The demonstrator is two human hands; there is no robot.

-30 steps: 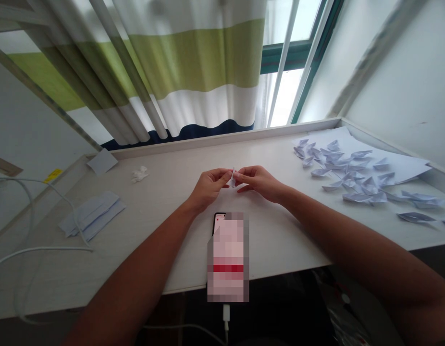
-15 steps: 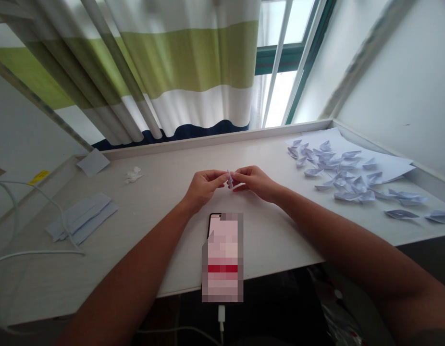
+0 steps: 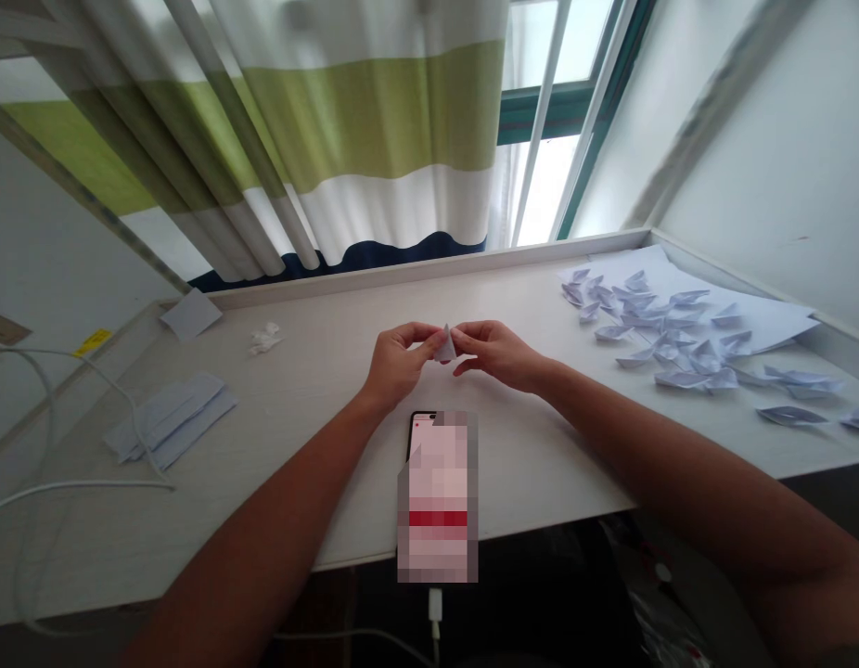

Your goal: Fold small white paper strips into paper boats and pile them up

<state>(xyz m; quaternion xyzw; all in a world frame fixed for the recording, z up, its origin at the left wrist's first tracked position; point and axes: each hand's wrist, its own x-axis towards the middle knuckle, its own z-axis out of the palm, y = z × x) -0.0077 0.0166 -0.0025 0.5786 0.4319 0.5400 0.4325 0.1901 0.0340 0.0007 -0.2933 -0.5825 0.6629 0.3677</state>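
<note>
Above the middle of the white desk, a small folded paper (image 3: 446,346) shows a triangular face with its tip upward. My left hand (image 3: 402,360) pinches its left side between thumb and fingers. From the other side, the thumb and forefinger of my right hand (image 3: 497,353) are closed at its right edge, while a lower finger curls free. Just nearer to me lies a phone (image 3: 438,501) with a pinkish screen, blurred over; a white charging plug (image 3: 435,605) hangs at its lower end.
Several folded paper boats (image 3: 694,348) cover the desk's right side, some on white sheets (image 3: 756,311). On the left are stacked paper pieces (image 3: 175,417), a square sheet (image 3: 191,315), crumpled paper (image 3: 265,339) and a white cable (image 3: 127,487). A curtain (image 3: 374,121) hangs behind the raised desk rim.
The folded paper has turned from nearly edge-on to showing a triangular face. Both hands stay close together around it. The whole view has shifted slightly.
</note>
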